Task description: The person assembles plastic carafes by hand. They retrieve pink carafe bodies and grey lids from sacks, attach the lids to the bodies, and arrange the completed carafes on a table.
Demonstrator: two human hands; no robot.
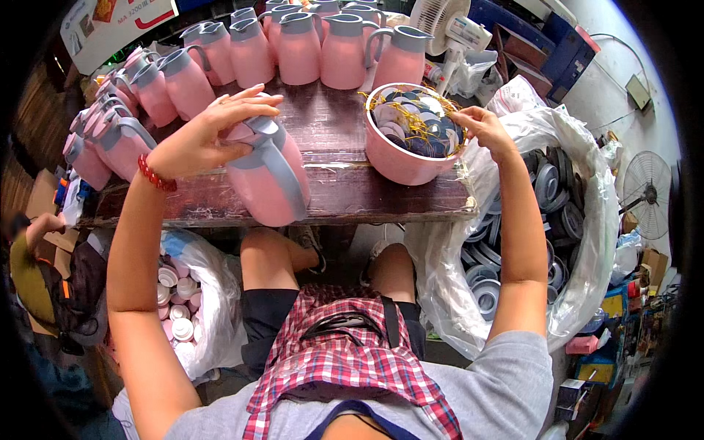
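Observation:
A pink jug with a grey handle and grey top leans toward me at the table's near edge. My left hand, wearing a red beaded bracelet, is over its top, thumb on the near side and fingers reaching across. Right of the jug stands a round pink tub filled with round dark and pale tags on thin yellow strings. At the tub's right rim is my right hand, thumb and fingertips pinched together among the strings. What lies between those fingertips is too small to make out.
Several more pink jugs line the back and left of the dark wooden table. A clear bag of grey lids stands right; a bag of white and pink stoppers is left of my legs. Fans stand behind and right.

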